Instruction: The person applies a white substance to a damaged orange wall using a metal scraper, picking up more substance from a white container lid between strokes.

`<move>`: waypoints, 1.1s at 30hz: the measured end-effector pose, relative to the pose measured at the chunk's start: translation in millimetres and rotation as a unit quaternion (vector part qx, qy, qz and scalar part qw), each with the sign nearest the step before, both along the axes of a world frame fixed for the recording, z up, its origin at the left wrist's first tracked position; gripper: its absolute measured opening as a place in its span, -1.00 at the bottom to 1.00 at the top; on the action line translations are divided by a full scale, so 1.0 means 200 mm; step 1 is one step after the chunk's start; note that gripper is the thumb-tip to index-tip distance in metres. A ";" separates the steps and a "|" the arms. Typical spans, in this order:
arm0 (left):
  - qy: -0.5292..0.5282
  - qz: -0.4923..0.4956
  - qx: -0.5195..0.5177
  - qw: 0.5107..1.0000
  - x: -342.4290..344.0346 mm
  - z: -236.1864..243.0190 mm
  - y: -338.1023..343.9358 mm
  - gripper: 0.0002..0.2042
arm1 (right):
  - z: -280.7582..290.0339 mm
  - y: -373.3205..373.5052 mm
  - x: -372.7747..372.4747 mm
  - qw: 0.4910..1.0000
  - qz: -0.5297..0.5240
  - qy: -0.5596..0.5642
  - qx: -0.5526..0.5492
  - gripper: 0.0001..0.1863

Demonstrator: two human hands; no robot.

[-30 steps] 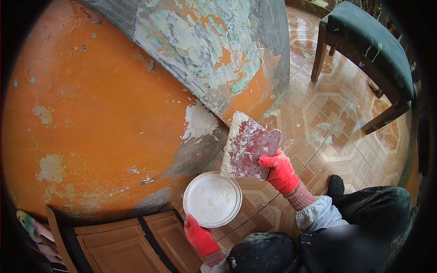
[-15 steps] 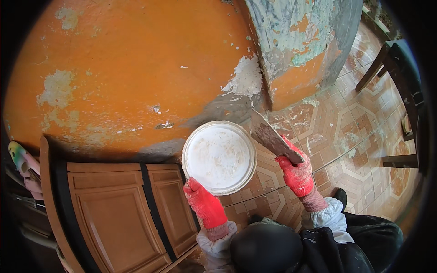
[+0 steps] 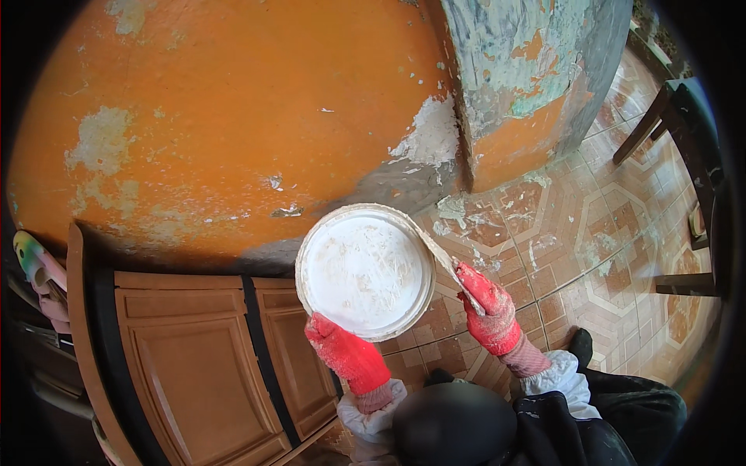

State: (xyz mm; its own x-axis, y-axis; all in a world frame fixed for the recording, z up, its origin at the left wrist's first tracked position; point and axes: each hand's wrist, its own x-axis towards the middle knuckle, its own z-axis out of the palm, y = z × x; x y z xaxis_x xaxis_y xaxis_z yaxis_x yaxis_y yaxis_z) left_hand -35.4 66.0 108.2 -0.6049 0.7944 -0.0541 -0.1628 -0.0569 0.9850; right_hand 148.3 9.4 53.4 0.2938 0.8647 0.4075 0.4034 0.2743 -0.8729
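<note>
A round white bucket lid [image 3: 369,268] with a raised rim is in front of me, its face smeared with white and greyish residue. My left hand [image 3: 350,353], in a red work glove, is closed on its lower left rim, with part of the grip hidden. In my right hand [image 3: 489,311], also red-gloved, is a wide putty knife [image 3: 440,252], seen almost edge-on. Its blade leans along the lid's right rim and seems to touch it; the handle is mostly covered by my fingers.
Ahead rises an orange wall [image 3: 256,116] with peeled, patched spots, meeting a scraped grey-green corner [image 3: 528,70]. A brown panelled cabinet [image 3: 194,349] stands at the left. Tiled floor [image 3: 590,233] with white flakes lies right, beside a dark chair [image 3: 691,140]. Pink shoes [image 3: 50,287] sit far left.
The lid has shifted slightly left with my left hand. My right hand has moved left and turned the putty knife from a broad view to nearly edge-on, bringing it to the lid's rim.
</note>
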 end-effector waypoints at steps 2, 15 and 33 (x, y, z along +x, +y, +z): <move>0.023 -0.021 -0.016 0.999 -0.13 -0.09 0.02 -0.75 | -0.04 0.00 0.00 0.995 0.012 -0.097 0.033 -0.39; 0.145 0.073 -0.078 0.984 -0.14 -0.12 0.02 -0.72 | 0.01 -0.03 -0.02 0.989 0.039 -0.142 0.003 -0.43; 0.167 -0.152 -0.122 0.967 -0.22 0.01 0.00 -0.60 | 0.04 0.14 0.21 0.951 0.068 -0.299 0.031 -0.37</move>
State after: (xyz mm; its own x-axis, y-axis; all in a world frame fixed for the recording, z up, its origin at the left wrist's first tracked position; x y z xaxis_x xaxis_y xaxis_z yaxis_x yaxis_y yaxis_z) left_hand -78.5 66.4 110.1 -0.3620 0.9264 -0.1042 0.1937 0.1841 0.9636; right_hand 189.6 36.8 61.3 -0.1191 0.8472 0.5177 0.7799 0.4025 -0.4793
